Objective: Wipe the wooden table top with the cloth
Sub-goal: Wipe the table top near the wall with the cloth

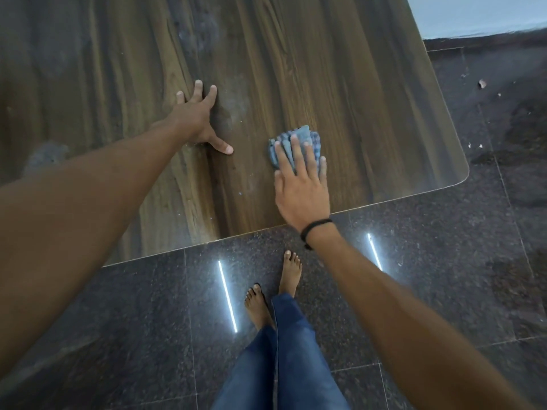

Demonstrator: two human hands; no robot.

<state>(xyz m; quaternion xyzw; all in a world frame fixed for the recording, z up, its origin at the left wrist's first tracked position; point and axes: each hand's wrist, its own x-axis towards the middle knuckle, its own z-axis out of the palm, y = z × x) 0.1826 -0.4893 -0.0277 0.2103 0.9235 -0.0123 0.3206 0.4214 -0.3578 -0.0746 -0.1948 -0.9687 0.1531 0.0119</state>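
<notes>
**Forearms reach in over the bench (340, 84); cloth (299, 137) under right hand (302, 190)**

Left forearm, nearest the lens, runs up from the lower left corner.

Left hand (194, 119): palm down on the wood, fingers straight and spread, thumb stuck out to the right. Holds nothing.

Dust: pale smear (236, 105) just right of the left fingers. A second smear (201, 34) lies farther back and a third (47, 152) is at far left.

Cloth: blue-grey, checked, bunched into folds. Lies on the bench near the front edge, apart from the left thumb, with bare wood between.

Right hand: laid flat on top of the cloth, fingers straight and slightly spread, pressing it down. Folds show beyond the fingertips. Black band (315, 229) on the wrist.

Bench: dark brown grain, with a rounded front-right corner.

Below the front edge: dark speckled tile floor (133, 335) with two bright strip reflections (228, 294), bare feet (257, 303) and blue jeans (284, 350).

Far right: small pale scraps (482, 83) on the floor. Pale wall (473, 13) at top right.
</notes>
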